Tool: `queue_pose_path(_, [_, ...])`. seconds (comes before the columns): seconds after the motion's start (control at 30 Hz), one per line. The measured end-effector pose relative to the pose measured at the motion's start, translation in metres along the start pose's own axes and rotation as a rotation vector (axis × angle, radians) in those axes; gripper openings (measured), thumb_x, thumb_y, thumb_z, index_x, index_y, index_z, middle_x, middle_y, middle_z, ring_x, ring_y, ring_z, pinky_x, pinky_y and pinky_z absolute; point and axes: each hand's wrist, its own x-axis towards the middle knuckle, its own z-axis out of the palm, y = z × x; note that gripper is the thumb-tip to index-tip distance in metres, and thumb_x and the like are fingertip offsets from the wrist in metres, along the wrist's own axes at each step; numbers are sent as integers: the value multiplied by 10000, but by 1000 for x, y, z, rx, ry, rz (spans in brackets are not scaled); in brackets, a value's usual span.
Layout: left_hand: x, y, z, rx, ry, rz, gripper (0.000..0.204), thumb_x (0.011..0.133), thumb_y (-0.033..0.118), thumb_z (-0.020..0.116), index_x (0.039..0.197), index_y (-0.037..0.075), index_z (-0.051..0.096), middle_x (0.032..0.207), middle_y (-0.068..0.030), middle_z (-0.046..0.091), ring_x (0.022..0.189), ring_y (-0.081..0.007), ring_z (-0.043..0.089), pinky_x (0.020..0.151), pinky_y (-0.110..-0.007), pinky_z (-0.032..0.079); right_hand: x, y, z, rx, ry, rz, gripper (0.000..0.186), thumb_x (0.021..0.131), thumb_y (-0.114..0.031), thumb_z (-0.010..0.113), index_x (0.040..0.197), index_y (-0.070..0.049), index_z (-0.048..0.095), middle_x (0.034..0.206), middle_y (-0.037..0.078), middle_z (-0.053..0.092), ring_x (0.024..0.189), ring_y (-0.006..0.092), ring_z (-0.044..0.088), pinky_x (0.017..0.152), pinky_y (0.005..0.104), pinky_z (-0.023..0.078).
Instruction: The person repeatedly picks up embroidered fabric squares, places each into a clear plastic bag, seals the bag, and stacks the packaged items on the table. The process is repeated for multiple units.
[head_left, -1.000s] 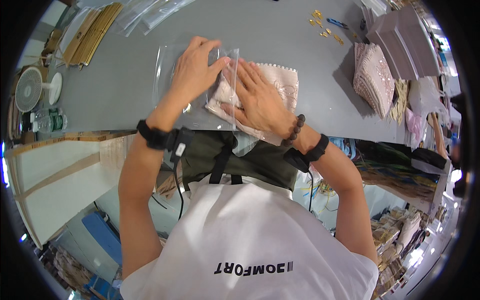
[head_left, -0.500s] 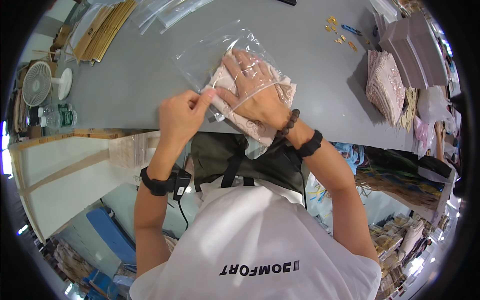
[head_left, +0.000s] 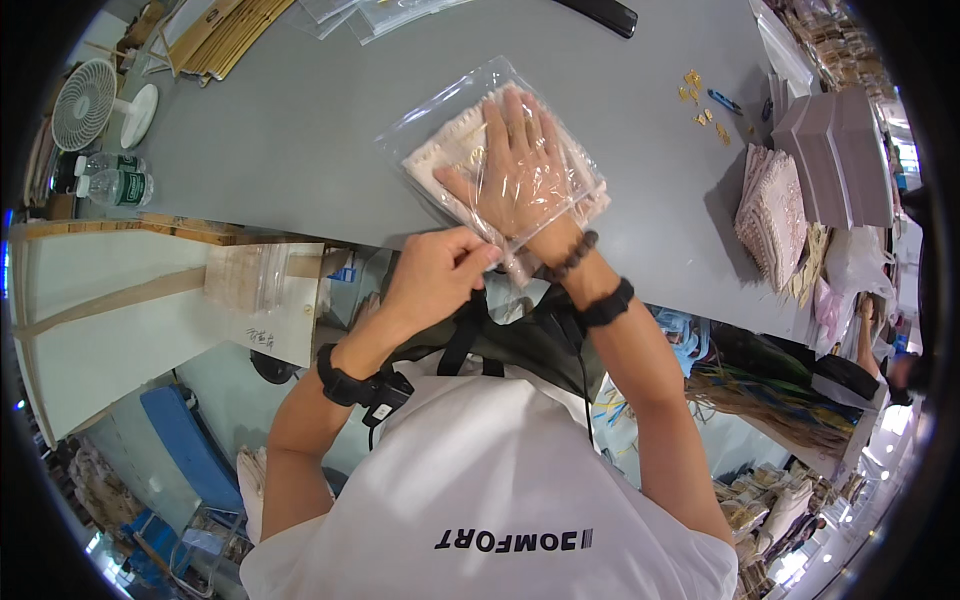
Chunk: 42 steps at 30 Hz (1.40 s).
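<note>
Left hand point(head_left: 438, 278) pinches a clear bag point(head_left: 478, 80), right hand point(head_left: 522, 185) splayed inside on cloth point(head_left: 447, 150)

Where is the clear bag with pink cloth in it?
In the head view, the clear bag lies on the grey table, just above centre, around the right hand and pink cloth.

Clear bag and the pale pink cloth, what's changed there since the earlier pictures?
The clear bag has come rightward over the pale pink cloth, which now lies mostly inside it. The left hand has moved toward the person and appears to pinch the bag's near edge. The right hand still lies flat on the cloth, now inside the bag. The fan and pink stack stayed put; the view merely shifted.
</note>
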Motion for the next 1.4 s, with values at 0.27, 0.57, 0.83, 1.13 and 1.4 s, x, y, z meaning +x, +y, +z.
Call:
queue_pose_path(0.27, [35, 21, -49, 360, 244, 400, 389, 1027, 382, 734, 1066, -1, 785, 894, -97, 721, 735, -205, 686, 666, -338, 549, 32, -7, 30, -193, -176, -129, 991, 977, -636, 579, 1572, 137, 403, 1724, 353, 223, 1634, 498, 145, 1327, 592, 121])
queue_pose_path(0.57, [58, -5, -52, 640, 380, 555, 434, 1016, 289, 712, 1350, 13, 698, 1315, -153, 635, 1170, -381, 598, 1025, -467, 503, -25, -3, -30, 125, -127, -129, 816, 964, -391, 755, 1544, 96, 453, 1560, 351, 497, 1480, 500, 468, 1254, 558, 341])
queue_pose_path(0.83, [74, 5, -52, 827, 390, 630, 480, 1039, 340, 683, 1429, 61, 670, 1481, -190, 584, 1303, -419, 573, 1117, -493, 453, -16, 13, -7, 93, -16, -92, 852, 953, -568, 687, 1508, 61, 537, 1565, 286, 528, 1501, 439, 460, 1262, 553, 320])
queue_pose_path(1.13, [87, -20, -48, 780, 315, 669, 576, 1091, 456, 555, 1589, 166, 540, 1677, -226, 422, 1547, -437, 384, 1272, -534, 292, -51, 14, -49, 146, -198, -92, 1011, 904, -624, 748, 1618, 7, 410, 1676, 306, 360, 1588, 481, 292, 1307, 582, 224])
queue_pose_path(1.4, [91, -20, -41, 932, 372, 633, 662, 1066, 518, 575, 1629, 181, 489, 1712, -217, 369, 1576, -442, 337, 1286, -535, 260, -51, 10, -35, 148, -226, -82, 1200, 860, -795, 679, 1661, 20, 312, 1696, 347, 278, 1616, 507, 188, 1309, 652, 104])
